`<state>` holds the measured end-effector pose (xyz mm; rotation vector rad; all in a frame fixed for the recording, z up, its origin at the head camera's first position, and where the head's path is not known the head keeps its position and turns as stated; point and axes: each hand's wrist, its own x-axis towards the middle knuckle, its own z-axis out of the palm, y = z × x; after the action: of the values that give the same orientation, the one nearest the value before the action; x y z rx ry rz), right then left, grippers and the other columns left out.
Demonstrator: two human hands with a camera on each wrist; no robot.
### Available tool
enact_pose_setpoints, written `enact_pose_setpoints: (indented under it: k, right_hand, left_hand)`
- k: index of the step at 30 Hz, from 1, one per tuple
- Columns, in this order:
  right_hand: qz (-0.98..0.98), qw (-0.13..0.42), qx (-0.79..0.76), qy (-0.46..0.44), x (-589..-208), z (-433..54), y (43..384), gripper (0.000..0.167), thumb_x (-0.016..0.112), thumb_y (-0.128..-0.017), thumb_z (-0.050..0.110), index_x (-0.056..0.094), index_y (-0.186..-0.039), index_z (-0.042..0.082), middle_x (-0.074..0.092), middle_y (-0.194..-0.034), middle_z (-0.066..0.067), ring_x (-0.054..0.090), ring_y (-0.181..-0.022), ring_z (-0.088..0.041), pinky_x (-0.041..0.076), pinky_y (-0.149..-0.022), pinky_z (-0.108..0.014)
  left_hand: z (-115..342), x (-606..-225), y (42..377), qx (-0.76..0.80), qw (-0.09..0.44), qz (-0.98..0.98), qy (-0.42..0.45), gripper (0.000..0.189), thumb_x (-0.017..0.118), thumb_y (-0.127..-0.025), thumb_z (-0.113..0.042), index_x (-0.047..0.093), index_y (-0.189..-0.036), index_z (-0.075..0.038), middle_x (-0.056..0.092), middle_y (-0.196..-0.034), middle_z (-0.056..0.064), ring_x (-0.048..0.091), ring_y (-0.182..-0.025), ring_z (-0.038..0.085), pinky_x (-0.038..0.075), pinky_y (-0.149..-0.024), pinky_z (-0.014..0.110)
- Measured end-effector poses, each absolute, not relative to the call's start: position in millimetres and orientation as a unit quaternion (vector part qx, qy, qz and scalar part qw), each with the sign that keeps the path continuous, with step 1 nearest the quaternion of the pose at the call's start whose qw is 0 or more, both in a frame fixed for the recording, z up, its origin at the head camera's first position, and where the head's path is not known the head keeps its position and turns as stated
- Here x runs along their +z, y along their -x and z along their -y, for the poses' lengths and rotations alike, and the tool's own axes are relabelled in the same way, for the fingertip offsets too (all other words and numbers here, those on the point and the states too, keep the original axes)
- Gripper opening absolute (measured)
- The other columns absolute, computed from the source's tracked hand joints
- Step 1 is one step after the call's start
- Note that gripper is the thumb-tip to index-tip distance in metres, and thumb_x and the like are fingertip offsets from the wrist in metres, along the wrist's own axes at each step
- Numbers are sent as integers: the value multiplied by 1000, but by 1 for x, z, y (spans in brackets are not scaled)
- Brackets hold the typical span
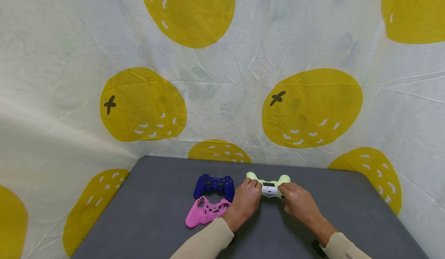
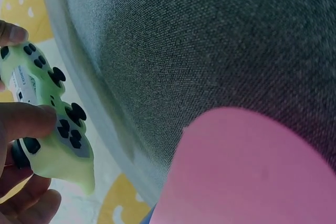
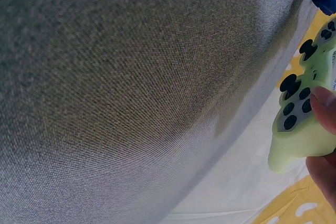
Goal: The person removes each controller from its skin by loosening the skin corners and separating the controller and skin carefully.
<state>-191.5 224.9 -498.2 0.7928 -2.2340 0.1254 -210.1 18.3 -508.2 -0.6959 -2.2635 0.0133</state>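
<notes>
A game controller in a pale green silicone cover (image 1: 284, 179) is held up over the table by both hands, its grips pointing away. My left hand (image 1: 246, 198) grips its left end and my right hand (image 1: 301, 204) grips the right. Its white body (image 1: 269, 190) shows through an opening in the middle of the cover. Both wrist views show the thumbsticks (image 2: 77, 113) and buttons (image 3: 290, 122) poking through, that face turned down toward the table. In the left wrist view, the left thumb (image 2: 29, 121) presses on the cover and other fingers curl behind it.
Left of the hands, a dark blue controller (image 1: 218, 182) lies on the grey table (image 1: 146, 212). In front of it lies a pink silicone controller cover (image 1: 199, 214), partly behind the left wrist. A white cloth with yellow fruit shapes (image 1: 226, 108) hangs around the table.
</notes>
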Motion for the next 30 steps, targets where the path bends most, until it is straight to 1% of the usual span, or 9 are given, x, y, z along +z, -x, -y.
enact_pose_setpoints:
  k: [7,14,22,30]
  right_hand:
    - [875,371,36,-310,-498,-225,191,49,89,-48,-8,71,-91,4,71,-91,-5,63,-82,-22,58,-69,-38]
    - [878,367,33,-305,-501,-226,192,49,91,-48,-7,71,-91,4,70,-91,-5,62,-81,-23,58,-68,-38]
    - [884,355,32,-302,-502,-226,191,49,93,-48,-5,71,-91,5,71,-91,-4,62,-83,-22,58,-71,-38]
    - [885,350,35,-305,-502,-226,190,49,93,-48,-6,72,-91,5,71,-91,-3,63,-83,-21,58,-71,-37]
  left_hand:
    - [-18,-509,211,7,380,883,275,20,87,-79,-24,73,-92,-17,74,-93,-5,64,-87,12,59,-75,22]
    - [-20,-508,210,6,377,886,270,19,87,-80,-25,74,-92,-18,73,-92,-6,64,-87,12,59,-73,22]
    - [-21,-509,211,1,362,892,272,17,86,-82,-23,73,-92,-16,72,-92,-5,66,-87,11,58,-76,22]
    - [-22,-512,210,-7,352,896,271,17,86,-79,-19,72,-88,-16,69,-86,-5,67,-83,9,58,-69,23]
